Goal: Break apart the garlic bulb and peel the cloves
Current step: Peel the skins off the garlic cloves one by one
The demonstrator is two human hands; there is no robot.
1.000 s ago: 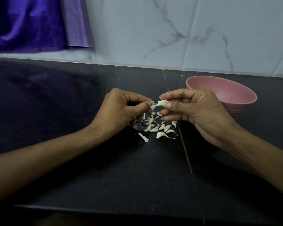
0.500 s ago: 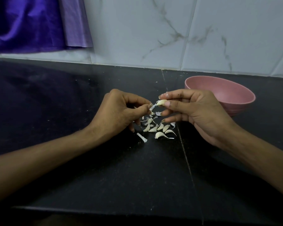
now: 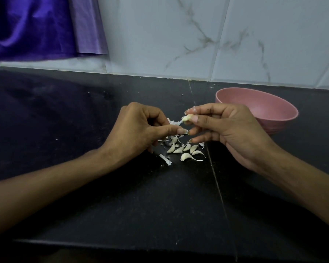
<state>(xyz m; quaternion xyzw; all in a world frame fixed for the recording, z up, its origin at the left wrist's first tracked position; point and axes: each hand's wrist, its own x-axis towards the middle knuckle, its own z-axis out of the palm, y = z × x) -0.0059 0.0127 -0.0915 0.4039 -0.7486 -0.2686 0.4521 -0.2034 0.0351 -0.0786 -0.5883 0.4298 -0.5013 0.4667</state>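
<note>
1. Right hand (image 3: 230,130), centre right of the frame, raised above the table (image 3: 84,196): thumb and forefinger pinch one garlic clove (image 3: 188,117); the remaining fingers (image 3: 201,139) extend leftward, slightly curled.
2. Left hand (image 3: 139,130), centre of the frame, knuckles up: fingers curled, thumb and forefinger closed on a strip of papery skin (image 3: 174,122) that runs to the clove's tip.
3. Both forearms enter from the lower corners of the frame.
4. Loose cloves (image 3: 186,149) lie on the table just below the hands, about seven, mixed with skin scraps; the exact count cannot be told.
5. One separate skin scrap (image 3: 165,160) lies left of the pile.
6. One pink bowl (image 3: 285,114), right of the hands.
7. Purple cloth (image 3: 36,27), upper left of the frame.
</note>
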